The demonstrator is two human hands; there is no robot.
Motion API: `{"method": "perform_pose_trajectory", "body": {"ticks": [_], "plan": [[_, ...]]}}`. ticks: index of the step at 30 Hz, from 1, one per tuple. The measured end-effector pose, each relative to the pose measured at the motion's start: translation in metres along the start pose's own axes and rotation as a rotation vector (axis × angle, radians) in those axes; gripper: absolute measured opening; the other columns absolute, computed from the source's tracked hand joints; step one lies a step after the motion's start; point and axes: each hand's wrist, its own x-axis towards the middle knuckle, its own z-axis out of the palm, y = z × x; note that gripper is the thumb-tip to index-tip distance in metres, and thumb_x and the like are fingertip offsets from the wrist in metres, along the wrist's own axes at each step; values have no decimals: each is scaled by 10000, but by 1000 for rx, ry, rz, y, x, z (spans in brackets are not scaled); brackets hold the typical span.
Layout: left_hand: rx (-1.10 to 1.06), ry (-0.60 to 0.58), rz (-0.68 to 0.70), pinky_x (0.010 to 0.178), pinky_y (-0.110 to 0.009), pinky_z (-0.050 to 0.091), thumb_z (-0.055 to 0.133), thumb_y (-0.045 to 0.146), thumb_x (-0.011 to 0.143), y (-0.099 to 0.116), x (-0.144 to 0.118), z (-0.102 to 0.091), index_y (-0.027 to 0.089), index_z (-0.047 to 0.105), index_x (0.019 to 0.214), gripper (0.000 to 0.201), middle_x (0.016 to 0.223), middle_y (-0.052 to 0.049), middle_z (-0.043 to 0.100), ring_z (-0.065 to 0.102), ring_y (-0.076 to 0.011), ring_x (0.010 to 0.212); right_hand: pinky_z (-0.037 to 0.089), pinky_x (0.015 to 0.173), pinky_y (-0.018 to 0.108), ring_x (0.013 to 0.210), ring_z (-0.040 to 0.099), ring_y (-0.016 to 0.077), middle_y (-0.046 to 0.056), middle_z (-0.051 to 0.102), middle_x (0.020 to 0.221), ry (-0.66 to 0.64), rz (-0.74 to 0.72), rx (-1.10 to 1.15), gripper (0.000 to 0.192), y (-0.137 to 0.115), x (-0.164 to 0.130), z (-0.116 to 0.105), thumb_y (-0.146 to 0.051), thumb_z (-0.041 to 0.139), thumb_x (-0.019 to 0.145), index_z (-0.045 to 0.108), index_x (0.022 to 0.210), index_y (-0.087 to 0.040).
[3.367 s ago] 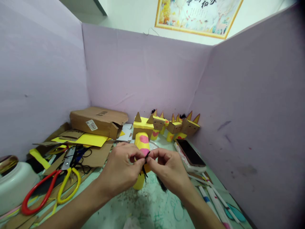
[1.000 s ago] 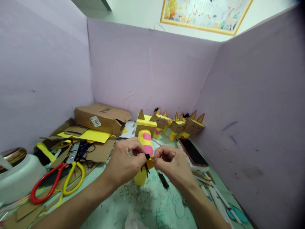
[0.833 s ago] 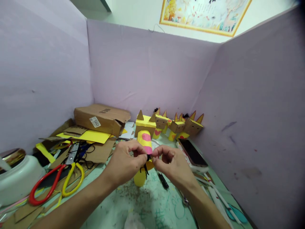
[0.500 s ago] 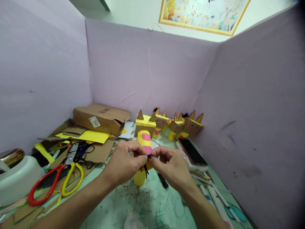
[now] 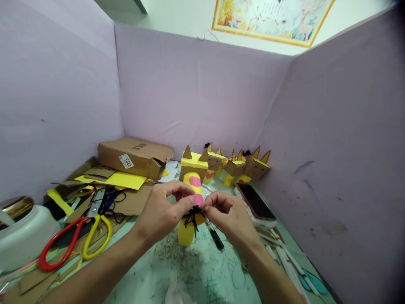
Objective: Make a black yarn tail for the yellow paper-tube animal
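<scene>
My left hand (image 5: 163,213) and my right hand (image 5: 226,215) meet over the table, fingertips pinching a small tuft of black yarn (image 5: 193,215) between them. Just behind the yarn stands a yellow paper-tube animal (image 5: 190,198) with pink spots and a yellow box head with brown ears. The yarn hangs in front of the tube's lower half. Three similar cardboard animals (image 5: 236,166) line the back wall.
A cardboard box (image 5: 134,156), yellow paper (image 5: 118,180) and cardboard scraps lie at left. Red and yellow scissors (image 5: 76,242) rest beside a white container (image 5: 22,236). A phone (image 5: 255,202), a black marker (image 5: 217,238) and white pens (image 5: 287,264) sit at right. Purple partitions enclose the green table (image 5: 202,276).
My fingertips have drawn slightly apart and lower, and the yarn now shows as a looser, wider tuft. The tube animal has not moved.
</scene>
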Motion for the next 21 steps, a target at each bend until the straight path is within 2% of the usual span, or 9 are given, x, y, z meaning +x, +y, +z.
{"method": "perform_pose_trajectory", "body": {"ticks": [3, 6, 9, 11, 14, 17, 21], "plan": [[69, -6, 46, 645, -262, 418, 598, 196, 688, 2, -1, 1, 175, 673, 684, 78, 691, -2, 648, 558, -150, 679, 269, 456, 209, 480, 373, 83, -36, 490, 525, -2, 5, 18, 75, -1, 0, 1, -233, 560, 588, 568, 601, -160], [104, -66, 117, 680, -262, 428, 566, 91, 655, 4, -3, 4, 182, 678, 681, 147, 733, 0, 659, 569, -144, 708, 289, 461, 210, 492, 401, 88, -30, 512, 538, -1, 7, 37, 70, -3, 0, 2, -228, 571, 592, 575, 604, -159], [133, -81, 167, 673, -268, 423, 552, 79, 669, 4, -5, 6, 179, 671, 663, 155, 710, 2, 647, 565, -140, 686, 288, 456, 209, 488, 398, 86, -34, 507, 533, -3, 0, 28, 94, -5, -1, 1, -251, 599, 610, 587, 608, -157], [127, -68, 137, 649, -263, 415, 550, 103, 686, 3, -4, 7, 170, 643, 613, 136, 665, 5, 624, 554, -136, 656, 279, 452, 213, 480, 382, 84, -33, 493, 523, 24, -15, 4, 172, -5, -1, -2, -317, 603, 663, 599, 601, -157], [106, -57, 21, 619, -250, 406, 548, 132, 688, 3, -1, 8, 165, 610, 575, 133, 632, 8, 611, 547, -134, 633, 295, 476, 223, 499, 396, 91, -16, 511, 548, 103, -77, -14, 296, -2, 1, -9, -404, 548, 756, 633, 615, -157], [104, -65, -66, 610, -246, 406, 549, 167, 685, 4, 2, 7, 167, 599, 558, 137, 602, 9, 603, 538, -137, 619, 291, 473, 227, 490, 390, 96, -20, 513, 534, 105, -65, -87, 222, 0, 4, -15, -371, 602, 709, 678, 705, -162], [100, -63, -49, 598, -238, 410, 535, 184, 684, 4, 1, 8, 169, 586, 555, 139, 606, 2, 607, 540, -142, 624, 216, 427, 222, 437, 306, 87, -47, 426, 446, 49, -22, -164, 237, -4, 3, -11, -369, 632, 646, 706, 724, -157]]}}
